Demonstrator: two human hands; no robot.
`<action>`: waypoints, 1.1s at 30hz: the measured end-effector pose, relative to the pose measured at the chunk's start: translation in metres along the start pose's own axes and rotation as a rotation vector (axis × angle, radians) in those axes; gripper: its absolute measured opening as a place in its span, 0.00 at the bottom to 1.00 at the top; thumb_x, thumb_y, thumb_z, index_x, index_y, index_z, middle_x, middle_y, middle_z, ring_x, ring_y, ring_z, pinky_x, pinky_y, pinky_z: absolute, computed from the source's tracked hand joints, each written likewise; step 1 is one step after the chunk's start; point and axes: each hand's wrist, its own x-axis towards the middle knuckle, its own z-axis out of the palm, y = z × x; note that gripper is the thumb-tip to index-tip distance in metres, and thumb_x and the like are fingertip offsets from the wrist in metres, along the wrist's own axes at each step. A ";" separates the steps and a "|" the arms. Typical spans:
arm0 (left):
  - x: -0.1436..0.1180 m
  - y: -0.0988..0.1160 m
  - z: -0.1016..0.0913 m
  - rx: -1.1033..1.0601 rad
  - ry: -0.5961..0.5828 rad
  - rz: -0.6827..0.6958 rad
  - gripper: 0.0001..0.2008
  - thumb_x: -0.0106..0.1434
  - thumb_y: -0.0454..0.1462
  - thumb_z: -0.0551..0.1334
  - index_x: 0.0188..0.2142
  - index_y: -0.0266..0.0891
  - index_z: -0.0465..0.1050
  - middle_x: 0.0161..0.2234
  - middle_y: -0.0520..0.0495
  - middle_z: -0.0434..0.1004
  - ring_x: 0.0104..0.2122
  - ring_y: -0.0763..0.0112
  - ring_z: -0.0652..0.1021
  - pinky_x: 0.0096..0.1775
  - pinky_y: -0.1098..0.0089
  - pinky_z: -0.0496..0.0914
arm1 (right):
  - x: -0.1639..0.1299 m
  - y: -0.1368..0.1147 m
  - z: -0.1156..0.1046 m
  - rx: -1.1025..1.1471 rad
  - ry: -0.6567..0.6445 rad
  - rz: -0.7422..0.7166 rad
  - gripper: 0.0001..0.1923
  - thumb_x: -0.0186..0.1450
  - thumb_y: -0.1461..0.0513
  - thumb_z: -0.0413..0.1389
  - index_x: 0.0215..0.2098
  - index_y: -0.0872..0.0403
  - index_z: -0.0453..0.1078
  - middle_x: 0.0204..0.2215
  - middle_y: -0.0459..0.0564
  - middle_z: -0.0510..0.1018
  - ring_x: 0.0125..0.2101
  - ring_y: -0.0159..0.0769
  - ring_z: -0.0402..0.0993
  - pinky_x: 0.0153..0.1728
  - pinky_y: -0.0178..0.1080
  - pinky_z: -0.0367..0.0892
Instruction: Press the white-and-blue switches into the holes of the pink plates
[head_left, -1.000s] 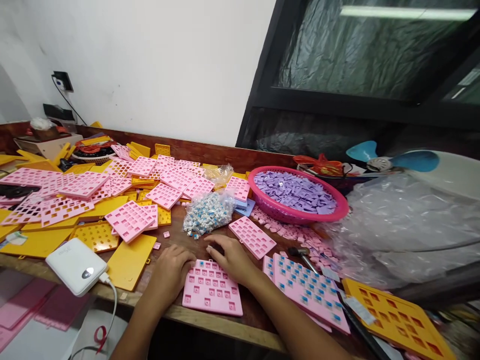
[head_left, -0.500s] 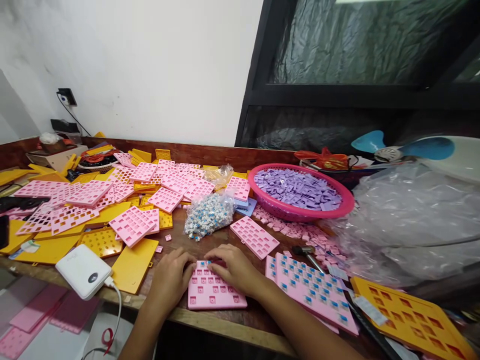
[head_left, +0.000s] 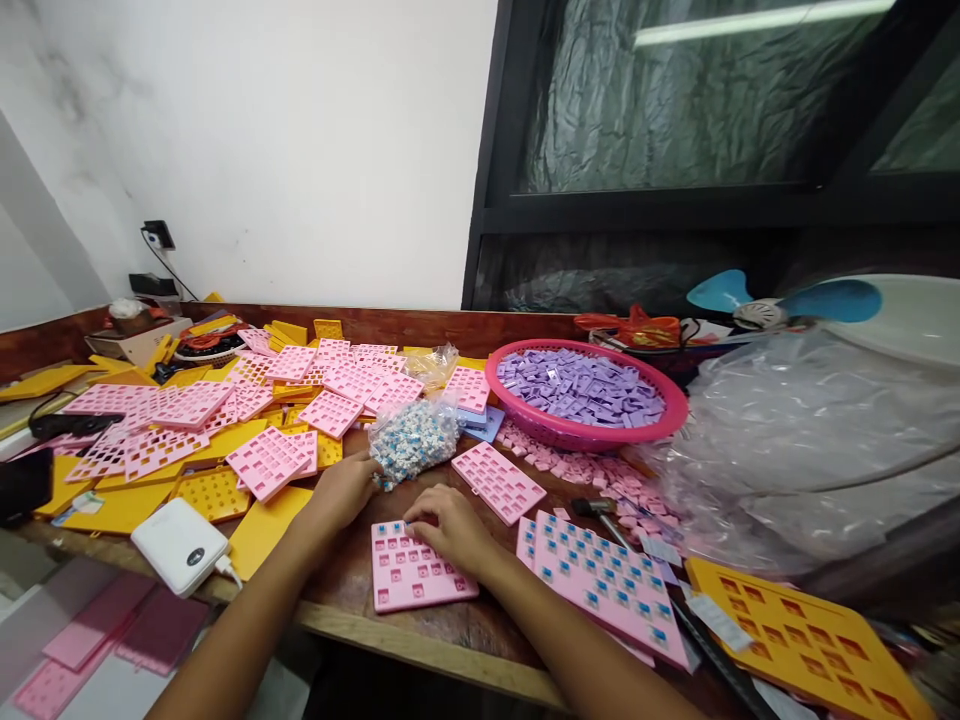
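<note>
Two hands are at work near the front edge of the wooden bench (head_left: 450, 640): the left hand (head_left: 341, 492) is stretched forward with its fingers curled at the near edge of a clear bag of small blue-and-white parts (head_left: 414, 440), though whether a part is pinched cannot be told, and the right hand (head_left: 442, 528) is laid with bent fingers on the top edge of a pink grid plate (head_left: 416, 566), pressing at its upper row, where a few blue parts are already seated. The plate lies directly under the right hand and close to the bench edge, so it could be pushed off by a hard press or a sliding wrist. Parts could be spilled from the open bag if it is tugged by the left hand, and they would be lost among the loose pink caps (head_left: 600, 470) scattered beyond the right hand. A part pressed in crooked could be jammed or bent. Left of the left hand, a white power bank (head_left: 180, 545) overhangs the edge on its cable and could be knocked down by an elbow. No brand or writing can be read; the mark on the power bank is too small.
</note>
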 end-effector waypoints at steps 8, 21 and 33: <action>0.003 -0.002 -0.001 -0.111 -0.045 0.015 0.08 0.60 0.32 0.63 0.35 0.39 0.81 0.36 0.44 0.82 0.39 0.63 0.80 0.44 0.67 0.71 | 0.000 0.003 0.004 0.083 0.011 0.033 0.04 0.61 0.65 0.67 0.33 0.49 0.83 0.34 0.47 0.83 0.38 0.39 0.76 0.42 0.40 0.67; -0.077 0.027 0.026 -0.345 0.109 -0.086 0.10 0.71 0.36 0.56 0.38 0.42 0.78 0.39 0.47 0.78 0.39 0.65 0.79 0.42 0.67 0.69 | -0.002 -0.006 0.008 -0.044 0.001 0.044 0.05 0.64 0.65 0.64 0.34 0.49 0.82 0.36 0.48 0.82 0.39 0.41 0.75 0.43 0.43 0.64; -0.084 0.013 0.025 -0.263 0.059 -0.084 0.06 0.70 0.37 0.61 0.35 0.43 0.75 0.36 0.52 0.78 0.37 0.68 0.78 0.39 0.70 0.64 | 0.039 -0.016 0.018 -0.211 0.008 0.044 0.10 0.70 0.63 0.57 0.47 0.50 0.78 0.43 0.51 0.82 0.43 0.42 0.77 0.45 0.41 0.67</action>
